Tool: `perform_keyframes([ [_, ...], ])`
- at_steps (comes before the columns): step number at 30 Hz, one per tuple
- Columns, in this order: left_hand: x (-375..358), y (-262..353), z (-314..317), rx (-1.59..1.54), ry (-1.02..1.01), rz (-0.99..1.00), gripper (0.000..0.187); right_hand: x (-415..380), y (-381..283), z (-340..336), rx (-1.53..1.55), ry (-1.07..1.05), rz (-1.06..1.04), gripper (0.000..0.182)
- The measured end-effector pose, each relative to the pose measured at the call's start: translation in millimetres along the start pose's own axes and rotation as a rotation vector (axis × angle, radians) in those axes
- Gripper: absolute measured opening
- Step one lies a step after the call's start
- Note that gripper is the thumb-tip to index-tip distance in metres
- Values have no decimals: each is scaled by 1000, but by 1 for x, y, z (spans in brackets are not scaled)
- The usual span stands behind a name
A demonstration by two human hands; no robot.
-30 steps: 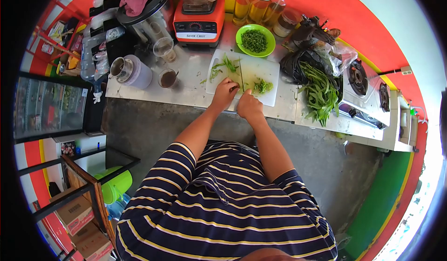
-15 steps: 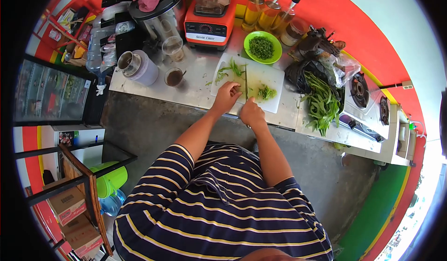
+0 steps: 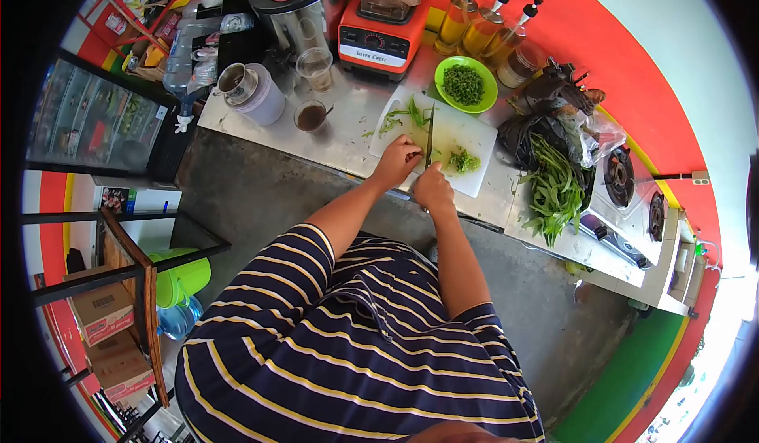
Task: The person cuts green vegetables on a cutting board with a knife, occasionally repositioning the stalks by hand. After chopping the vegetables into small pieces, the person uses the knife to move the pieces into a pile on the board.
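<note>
My right hand [image 3: 434,189] is closed round the handle of a knife [image 3: 430,136], whose blade points away from me over the white cutting board [image 3: 484,146]. Beside the blade, on its left, my left hand [image 3: 398,162] has its fingers curled together; what they pinch, if anything, is too small to make out. Long green leaves [image 3: 413,113] lie on the board's far left part. Chopped greens [image 3: 463,160] form a small pile to the right of the knife. A green bowl [image 3: 466,85] of cut greens touches the board's far edge.
A blender [image 3: 375,43], oil bottles [image 3: 480,30] and a jar [image 3: 520,65] stand at the back. Leafy stalks [image 3: 553,194] spill from a black bag on the right, near a stove [image 3: 628,210]. Cups [image 3: 311,116] and a steel-topped container [image 3: 253,95] stand left.
The view has shifted, so the counter appears slightly farther right and tilted. My left hand's fingers are curled more tightly near the blade. My right hand still holds the knife.
</note>
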State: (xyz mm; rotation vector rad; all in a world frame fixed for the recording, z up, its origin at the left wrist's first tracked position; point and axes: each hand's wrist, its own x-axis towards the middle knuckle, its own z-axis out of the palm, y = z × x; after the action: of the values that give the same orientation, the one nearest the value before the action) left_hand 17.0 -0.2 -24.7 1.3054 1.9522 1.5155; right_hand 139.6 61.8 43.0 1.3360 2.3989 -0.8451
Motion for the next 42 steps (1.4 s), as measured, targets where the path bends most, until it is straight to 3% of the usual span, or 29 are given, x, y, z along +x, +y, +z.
perform_keyframes([
  [6,-1,-1,3,45,14,-39,13,-23,-5,2,-19,-60,42,37],
  [15,-1,9,4,67,28,-123,13,-6,-6,7,-21,62,-17,36],
  [20,-15,2,-6,-30,-40,-260,39,-13,10,7,36,83,14,35],
  [23,-19,0,-19,-64,-79,-268,37,-12,31,0,31,146,48,34],
  [26,-17,11,-35,0,-84,-356,36,-12,58,-9,172,194,-31,37],
  [31,6,33,-71,90,-113,-307,32,-23,101,-41,343,148,-130,31],
  [34,22,33,-85,188,-90,-307,32,-29,116,-46,392,1,-220,35],
  [37,37,41,-82,196,-110,-386,32,-42,111,-40,200,119,-203,37],
  [42,54,4,-68,355,-12,-304,34,-50,115,-30,266,170,-15,35],
])
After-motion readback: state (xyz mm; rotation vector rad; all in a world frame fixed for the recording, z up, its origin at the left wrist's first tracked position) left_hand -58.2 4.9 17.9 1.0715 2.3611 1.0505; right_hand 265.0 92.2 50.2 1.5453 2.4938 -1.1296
